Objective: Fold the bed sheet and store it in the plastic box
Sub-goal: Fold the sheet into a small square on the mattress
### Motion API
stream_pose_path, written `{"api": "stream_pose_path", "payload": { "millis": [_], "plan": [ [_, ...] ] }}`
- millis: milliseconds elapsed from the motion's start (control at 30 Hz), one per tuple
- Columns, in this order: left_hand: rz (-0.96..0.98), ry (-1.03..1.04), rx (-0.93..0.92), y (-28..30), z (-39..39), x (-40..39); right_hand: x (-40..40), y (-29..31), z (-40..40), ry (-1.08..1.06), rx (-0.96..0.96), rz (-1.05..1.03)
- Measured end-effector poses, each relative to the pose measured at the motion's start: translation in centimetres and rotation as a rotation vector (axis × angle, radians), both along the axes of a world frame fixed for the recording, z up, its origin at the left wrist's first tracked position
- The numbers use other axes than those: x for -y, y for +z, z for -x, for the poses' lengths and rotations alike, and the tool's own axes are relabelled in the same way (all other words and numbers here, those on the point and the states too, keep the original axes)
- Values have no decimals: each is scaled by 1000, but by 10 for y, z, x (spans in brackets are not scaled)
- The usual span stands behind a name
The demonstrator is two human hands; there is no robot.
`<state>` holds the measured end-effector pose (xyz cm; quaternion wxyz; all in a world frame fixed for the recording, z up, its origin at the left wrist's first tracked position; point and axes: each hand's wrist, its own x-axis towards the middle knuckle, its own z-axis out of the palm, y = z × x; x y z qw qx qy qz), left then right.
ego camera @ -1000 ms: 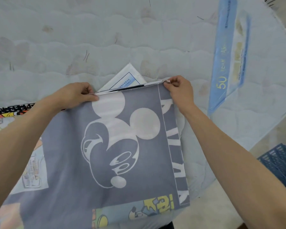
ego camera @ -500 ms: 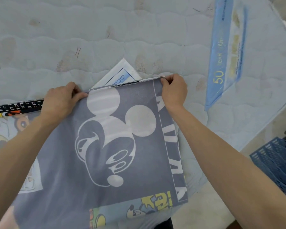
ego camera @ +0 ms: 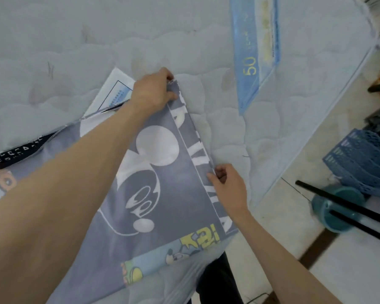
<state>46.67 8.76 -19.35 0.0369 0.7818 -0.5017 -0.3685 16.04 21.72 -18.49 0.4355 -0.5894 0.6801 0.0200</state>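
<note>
A grey bed sheet [ego camera: 180,194] printed with a white cartoon mouse head lies partly folded on the quilted white mattress [ego camera: 97,40]. My left hand [ego camera: 153,92] pinches the sheet's far right corner, with its arm crossing over the fabric. My right hand [ego camera: 229,185] pinches the right edge of the sheet about halfway down, where a strip of white letters runs. A blue plastic box [ego camera: 358,159] with a perforated wall stands on the floor at the right, partly cut off by the frame.
A white paper label [ego camera: 116,91] peeks from under the sheet's far edge. A light blue ribbon [ego camera: 255,51] marked 50 lies across the mattress. On the floor at the right sit a teal round base [ego camera: 336,207] and black rods [ego camera: 349,205].
My left hand moved right along the far edge to the corner that my right hand held. My right hand let go there and slid down the right edge toward me. The view shifted right.
</note>
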Motion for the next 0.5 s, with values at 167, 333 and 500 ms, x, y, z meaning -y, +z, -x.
{"api": "stream_pose_path", "payload": {
  "millis": [167, 333, 500],
  "plan": [
    [-30, 184, -102, -10, -7, 16, -75, 9, 69, -71, -66, -145],
    [-15, 230, -192, -13, -10, 19, -108, 3, 99, -161, -119, -179],
    [-50, 206, -282, -3, -15, 25, -121, 1, 102, -298, -157, -330]
  ]
}}
